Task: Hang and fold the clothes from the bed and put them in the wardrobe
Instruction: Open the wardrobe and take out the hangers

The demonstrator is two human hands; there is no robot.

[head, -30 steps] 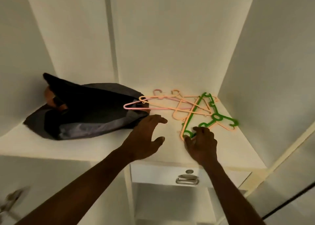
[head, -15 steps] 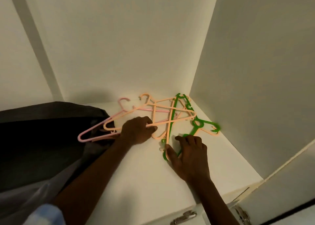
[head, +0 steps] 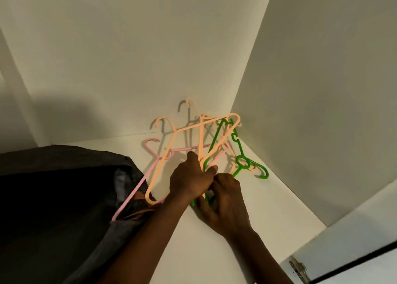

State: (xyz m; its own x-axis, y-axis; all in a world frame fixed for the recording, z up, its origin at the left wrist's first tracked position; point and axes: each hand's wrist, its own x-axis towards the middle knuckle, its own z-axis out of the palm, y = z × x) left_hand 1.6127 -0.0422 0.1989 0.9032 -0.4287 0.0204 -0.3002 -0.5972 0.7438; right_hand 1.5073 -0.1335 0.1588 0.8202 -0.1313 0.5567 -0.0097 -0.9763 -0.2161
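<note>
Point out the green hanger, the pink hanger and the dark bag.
green hanger [head: 266, 172]: head view, on its hook.
pink hanger [head: 137, 187]: head view, on its long sloping arm.
dark bag [head: 53, 197]: head view, on its black top fabric.
</note>
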